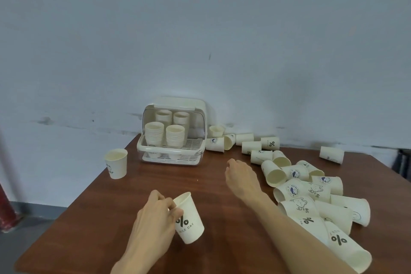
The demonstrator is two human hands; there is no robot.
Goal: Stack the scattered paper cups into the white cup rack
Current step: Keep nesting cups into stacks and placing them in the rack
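1 head-worn view, forward and down over the table [213, 184], wall close behind

The person's left hand [155, 213] and right hand [241, 176] are bare, as are both forearms up to the picture's edge.

A: What colour are the scattered cups [307, 187]?
B: Cream, with dark prints: percent signs, bear outlines, round blue badges.
A: And the held cup [189, 220]?
B: Cream, black percent mark and lettering (partly covered by fingers).
A: The rack [171, 151]?
B: White, with a slatted tray. The table [111, 202] is reddish-brown wood, the wall [200, 29] pale grey-blue.
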